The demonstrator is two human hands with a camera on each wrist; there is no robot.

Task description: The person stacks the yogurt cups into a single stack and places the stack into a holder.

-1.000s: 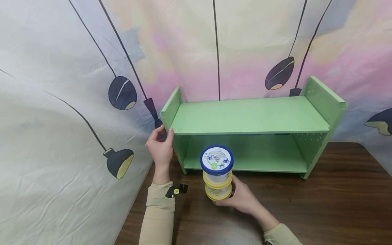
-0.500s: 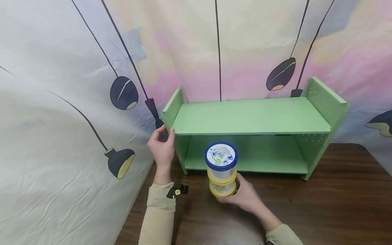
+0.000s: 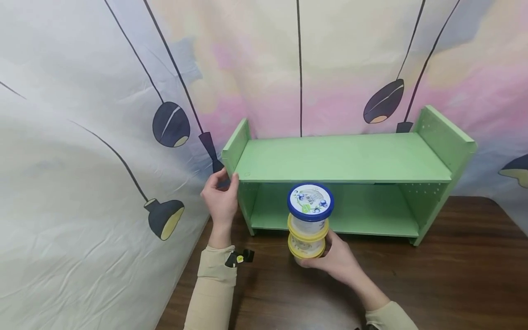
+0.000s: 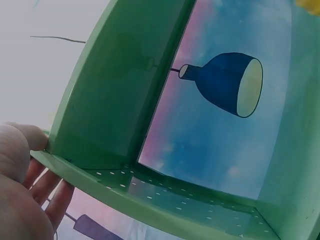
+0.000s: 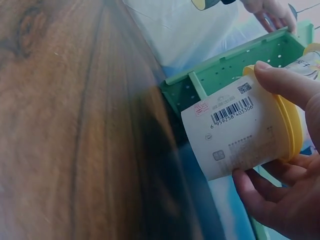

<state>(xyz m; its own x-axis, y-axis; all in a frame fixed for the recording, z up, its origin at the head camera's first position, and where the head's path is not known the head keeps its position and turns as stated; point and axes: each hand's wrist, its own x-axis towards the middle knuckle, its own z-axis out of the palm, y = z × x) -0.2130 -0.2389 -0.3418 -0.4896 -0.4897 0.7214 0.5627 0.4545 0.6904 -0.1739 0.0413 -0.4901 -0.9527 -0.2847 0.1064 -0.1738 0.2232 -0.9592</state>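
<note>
A green two-level shelf (image 3: pixel 342 158) stands on the table. My left hand (image 3: pixel 220 199) pinches the front edge of its left side panel between thumb and fingers; the left wrist view shows the thumb and fingers (image 4: pixel 42 185) around that edge. In front of the shelf my right hand (image 3: pixel 336 259) holds a stack of three round tubs by the bottom one. On top is a tub with a blue lid (image 3: pixel 310 202) printed with blueberries, above a yellow-lidded tub (image 3: pixel 308 229). The bottom tub (image 5: pixel 235 130), also yellow-lidded, shows a barcode in the right wrist view.
The brown wooden table (image 3: pixel 453 275) extends to the right and front. Behind and to the left hangs a cloth backdrop (image 3: pixel 103 183) printed with lamps. The shelf's lower board (image 3: pixel 375 220) lies behind the stack, and small holes dot the right side panel (image 3: pixel 445 137).
My right hand has moved the stack of tubs to the right and toward the shelf. My left hand keeps its hold on the side panel, and the head view has shifted slightly.
</note>
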